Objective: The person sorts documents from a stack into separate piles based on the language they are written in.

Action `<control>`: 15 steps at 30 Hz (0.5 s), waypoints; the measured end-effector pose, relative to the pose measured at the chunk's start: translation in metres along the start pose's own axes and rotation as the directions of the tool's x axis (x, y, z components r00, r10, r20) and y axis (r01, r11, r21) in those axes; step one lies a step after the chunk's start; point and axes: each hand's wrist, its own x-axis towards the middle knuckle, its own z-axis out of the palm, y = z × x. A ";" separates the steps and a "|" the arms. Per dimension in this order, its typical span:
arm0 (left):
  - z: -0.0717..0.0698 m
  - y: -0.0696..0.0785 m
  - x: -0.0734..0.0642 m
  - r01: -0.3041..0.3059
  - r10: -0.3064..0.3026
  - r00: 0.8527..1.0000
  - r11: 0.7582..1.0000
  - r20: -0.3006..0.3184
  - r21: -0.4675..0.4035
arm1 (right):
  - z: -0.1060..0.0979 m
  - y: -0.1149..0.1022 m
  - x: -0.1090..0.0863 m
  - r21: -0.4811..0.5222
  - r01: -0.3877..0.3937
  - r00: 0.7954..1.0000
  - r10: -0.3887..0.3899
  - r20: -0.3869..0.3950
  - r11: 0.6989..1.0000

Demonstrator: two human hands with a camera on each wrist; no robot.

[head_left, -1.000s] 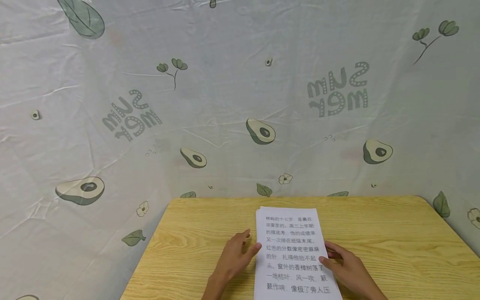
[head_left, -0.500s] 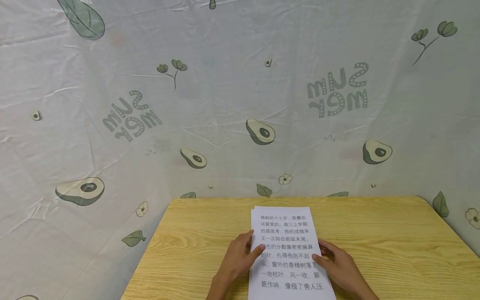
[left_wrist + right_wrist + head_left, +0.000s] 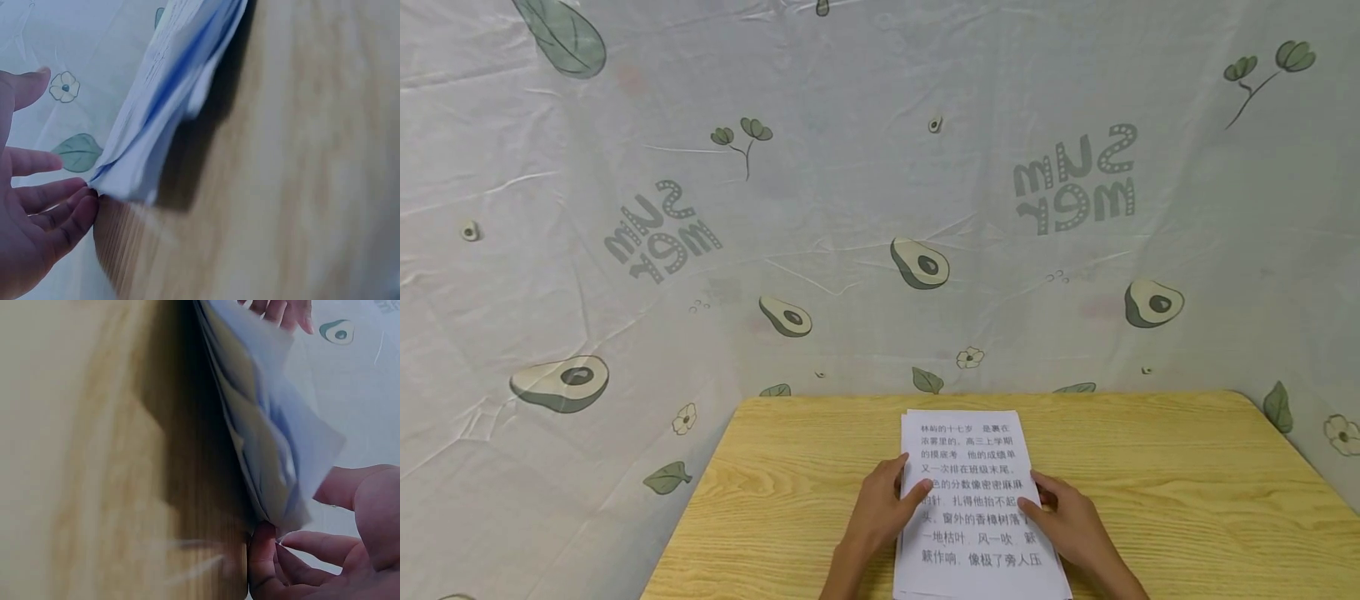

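Note:
A stack of white printed sheets (image 3: 973,517), its top page bearing large Chinese text, lies lengthwise between my hands. My left hand (image 3: 876,504) touches its left edge, with the thumb reaching over the top page. In the left wrist view, the left fingertips meet a lower corner of the sheets (image 3: 140,159), while the thumb stands apart from them. My right hand (image 3: 1071,517) holds the right edge, thumb over the page and fingers at the side. Loosely fanned sheet edges (image 3: 269,444) show in the right wrist view, where the right thumb is partly hidden behind paper.
A light wood-grain table (image 3: 790,467) carries the stack, with surface visible on both sides. Behind it hangs a pale cloth (image 3: 850,200) printed with avocados, leaves and mirrored lettering, which meets the table's back edge.
The stack has shifted left with my right hand. My left hand, beside the paper a second ago, now touches its left edge with the thumb over the page. Sheet edges sit closer together.

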 end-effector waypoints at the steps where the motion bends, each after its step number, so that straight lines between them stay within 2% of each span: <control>1: 0.001 0.000 0.001 -0.001 0.001 1.000 1.000 -0.005 -0.002 | 0.000 0.000 0.001 -0.005 0.000 1.000 0.000 -0.002 1.000; 12: 0.005 0.001 0.010 0.015 -0.018 0.999 0.998 -0.045 -0.057 | 0.003 -0.003 0.011 -0.054 0.046 0.998 -0.048 -0.035 0.998; 15: 0.005 0.001 0.011 0.017 -0.021 0.999 0.997 -0.049 -0.072 | 0.003 -0.004 0.014 -0.053 0.038 0.999 -0.040 -0.033 0.998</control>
